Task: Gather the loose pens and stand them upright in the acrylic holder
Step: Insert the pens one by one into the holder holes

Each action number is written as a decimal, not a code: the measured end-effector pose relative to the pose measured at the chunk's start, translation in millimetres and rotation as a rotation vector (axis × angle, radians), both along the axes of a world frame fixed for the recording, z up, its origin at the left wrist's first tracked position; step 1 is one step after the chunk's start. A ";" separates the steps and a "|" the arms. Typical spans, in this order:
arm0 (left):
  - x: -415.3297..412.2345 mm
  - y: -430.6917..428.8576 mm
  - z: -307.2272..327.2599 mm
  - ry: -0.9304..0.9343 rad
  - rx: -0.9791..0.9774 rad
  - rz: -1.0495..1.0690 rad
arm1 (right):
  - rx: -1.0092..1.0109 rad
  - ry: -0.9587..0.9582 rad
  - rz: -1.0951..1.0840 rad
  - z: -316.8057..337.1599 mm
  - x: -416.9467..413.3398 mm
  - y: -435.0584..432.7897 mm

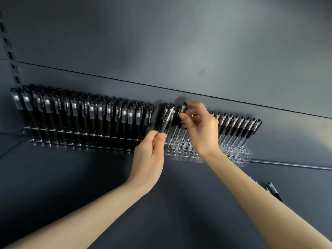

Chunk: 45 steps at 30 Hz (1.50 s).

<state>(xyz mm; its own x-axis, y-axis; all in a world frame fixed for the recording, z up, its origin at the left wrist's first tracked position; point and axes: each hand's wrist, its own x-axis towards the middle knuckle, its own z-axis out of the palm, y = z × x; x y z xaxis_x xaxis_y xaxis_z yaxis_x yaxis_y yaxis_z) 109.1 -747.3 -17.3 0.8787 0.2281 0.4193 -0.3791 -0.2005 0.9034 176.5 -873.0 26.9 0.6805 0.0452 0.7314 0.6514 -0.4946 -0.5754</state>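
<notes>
A clear acrylic holder (240, 155) with rows of round holes stands on the dark shelf right of centre. Several black pens (239, 126) stand upright in its right part. My left hand (150, 155) grips a small bunch of black pens (167, 119) by their lower ends, just left of the holder. My right hand (199, 126) reaches over the holder and pinches the cap end of one black pen (183, 107) above the holes. A few loose pens (274, 191) lie on the shelf at the right, partly hidden by my right forearm.
A second, full holder of black pens with frosted caps (80, 112) fills the shelf's left side. The dark back panel (179, 51) rises close behind both holders. A slotted upright (10, 56) runs up the far left.
</notes>
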 end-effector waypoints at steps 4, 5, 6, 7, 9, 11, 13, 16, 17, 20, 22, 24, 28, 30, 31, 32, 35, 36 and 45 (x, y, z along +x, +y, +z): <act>1.4 0.1 -2.7 0.011 -0.003 0.013 | -0.104 -0.010 -0.032 5.4 1.9 -3.6; 2.0 0.9 -2.9 0.013 -0.007 0.021 | -0.110 0.003 -0.023 6.9 2.1 -4.5; 2.6 1.8 -2.9 0.014 -0.013 0.026 | -0.116 0.019 -0.010 8.7 2.3 -5.3; 3.4 2.9 -3.0 0.016 -0.021 0.031 | -0.124 0.035 0.003 10.5 2.6 -6.1; 4.8 5.5 -3.4 0.024 -0.037 0.042 | -0.152 0.064 0.023 14.4 4.3 -7.7; 5.5 7.2 -4.0 0.027 -0.043 0.046 | -0.197 0.089 0.032 16.8 5.1 -7.9; 5.3 6.9 -4.2 0.027 -0.047 0.040 | -0.240 0.091 0.026 15.2 4.0 -6.9; 4.1 4.6 -4.0 0.018 -0.039 0.039 | -0.246 0.064 -0.003 7.5 0.5 -8.3; 4.1 4.1 -4.2 0.017 -0.035 0.040 | -0.236 0.061 -0.010 5.7 -0.4 -9.6; 3.4 3.4 -6.1 0.024 -0.040 0.022 | -0.202 0.052 -0.012 3.4 -4.3 -13.4; 2.2 2.0 -7.2 0.031 -0.050 -0.021 | -0.102 0.079 0.033 2.5 -11.1 -15.0; -0.7 -1.6 -7.6 0.032 -0.030 -0.087 | 0.037 0.175 0.148 1.2 -19.8 -15.5; -5.2 -10.1 -10.2 0.047 0.058 -0.179 | 0.179 0.321 0.333 -3.5 -27.6 -17.2; -5.6 -11.7 -9.8 0.069 0.042 -0.193 | 0.230 0.343 0.374 -3.5 -26.2 -19.3; -5.4 -11.5 -9.1 0.078 0.022 -0.193 | 0.259 0.345 0.390 -2.8 -25.6 -20.6; -5.3 -10.9 -8.2 0.085 0.003 -0.192 | 0.281 0.343 0.395 -2.1 -25.0 -21.8; -5.4 -9.1 -6.3 0.096 -0.010 -0.193 | 0.252 0.365 0.382 -0.4 -24.3 -24.9; -5.1 -8.8 -7.0 0.089 0.017 -0.189 | 0.224 0.376 0.375 0.4 -24.1 -25.8; 8.6 -1.4 -29.7 -0.264 0.995 0.214 | 0.189 -0.050 0.046 25.2 -12.6 -32.1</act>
